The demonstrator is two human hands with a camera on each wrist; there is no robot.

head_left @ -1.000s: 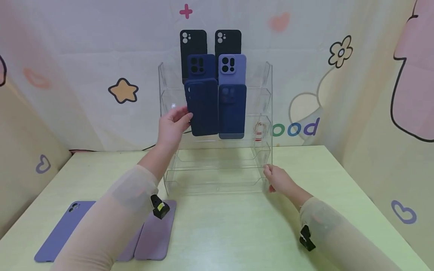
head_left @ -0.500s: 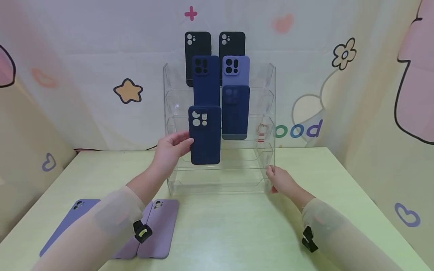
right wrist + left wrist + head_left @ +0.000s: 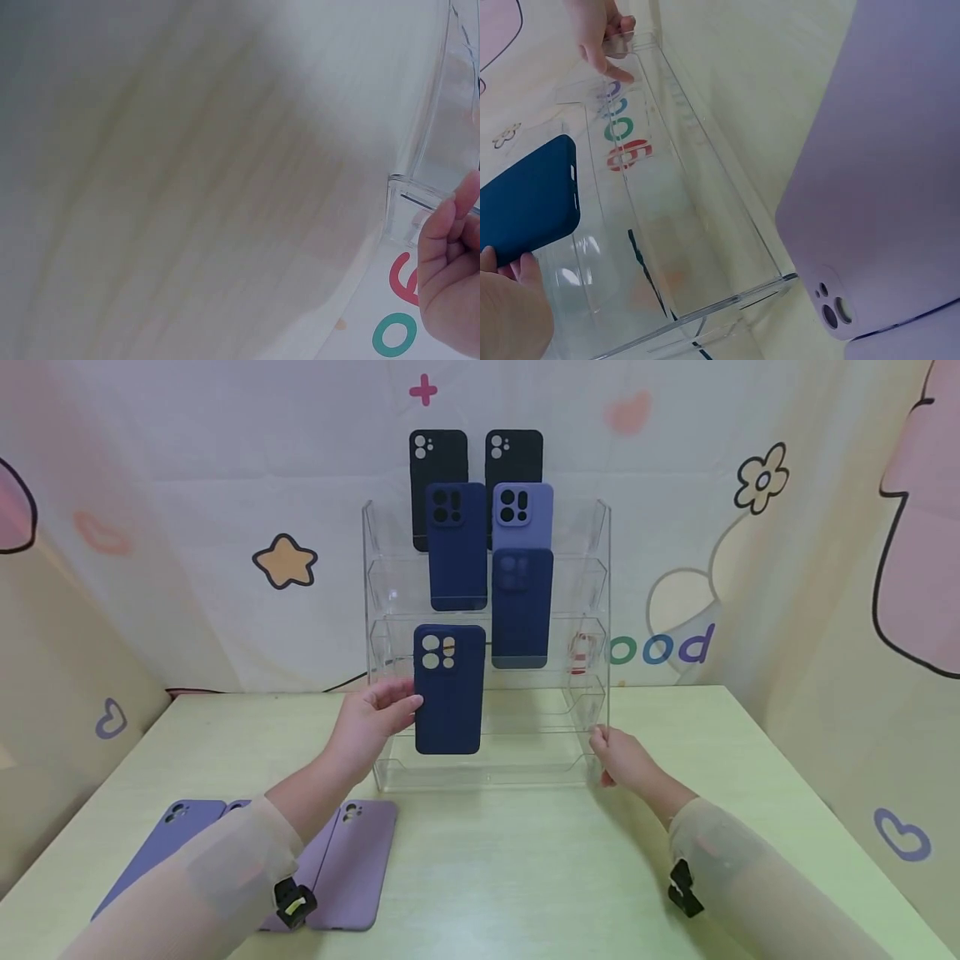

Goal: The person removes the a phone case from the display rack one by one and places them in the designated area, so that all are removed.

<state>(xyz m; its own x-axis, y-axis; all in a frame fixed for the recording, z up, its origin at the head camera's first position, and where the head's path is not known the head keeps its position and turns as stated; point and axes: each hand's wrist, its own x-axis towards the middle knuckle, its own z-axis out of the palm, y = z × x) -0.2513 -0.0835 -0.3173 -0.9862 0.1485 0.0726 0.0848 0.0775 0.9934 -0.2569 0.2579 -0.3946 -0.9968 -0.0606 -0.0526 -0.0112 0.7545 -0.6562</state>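
In the head view, my left hand (image 3: pixel 363 722) pinches a navy phone case (image 3: pixel 450 710) by its left edge, thumb in front. The case is upright before the lower tiers of a clear acrylic display rack (image 3: pixel 487 775). My right hand (image 3: pixel 628 762) grips the rack's lower right side; the right wrist view shows curled fingers (image 3: pixel 442 225) at the clear edge. Higher on the rack stand two black cases (image 3: pixel 438 460) (image 3: pixel 514 456), a navy case (image 3: pixel 457 560) with a purple case (image 3: pixel 532 531) to its right, and another navy case (image 3: pixel 521 618) below the purple one.
Several purple and lilac phone cases (image 3: pixel 356 868) lie at the table's front left, partly hidden by my left sleeve (image 3: pixel 195 885). Behind the rack hangs a printed cloth (image 3: pixel 187 568). The pale table (image 3: pixel 540 877) stretches forward of the rack.
My left hand has drawn the navy case down from in front of the second-tier navy case to the lower tiers, uncovering that case. My right hand keeps its grip on the rack.
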